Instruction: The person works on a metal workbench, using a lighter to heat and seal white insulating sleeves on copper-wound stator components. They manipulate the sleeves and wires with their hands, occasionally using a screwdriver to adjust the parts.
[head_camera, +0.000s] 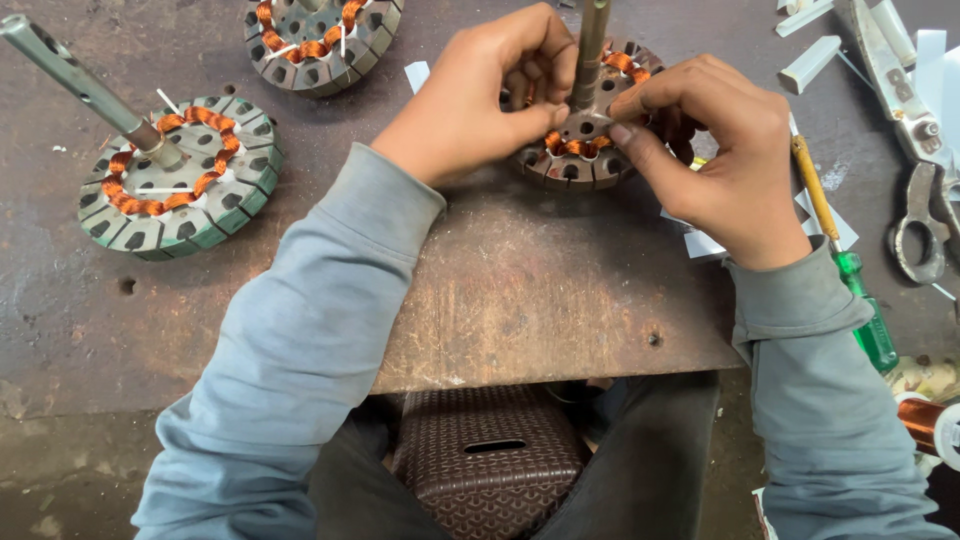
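Both hands work at the round grey slotted metal stator with copper windings (585, 150), standing on the rusty metal plate (540, 290): the left hand (470, 100) pinches its coil, apparently steadying it, while the right hand (710, 160), fingers curled, presses wire into a slot beside the upright steel shaft (590, 45).

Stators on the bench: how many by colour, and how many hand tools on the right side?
Green-rimmed stator: 1
Grey-rimmed stators, one at the top edge and one under both hands: 2
Green-handled screwdriver: 1
Metal scissors: 1
Total: 5
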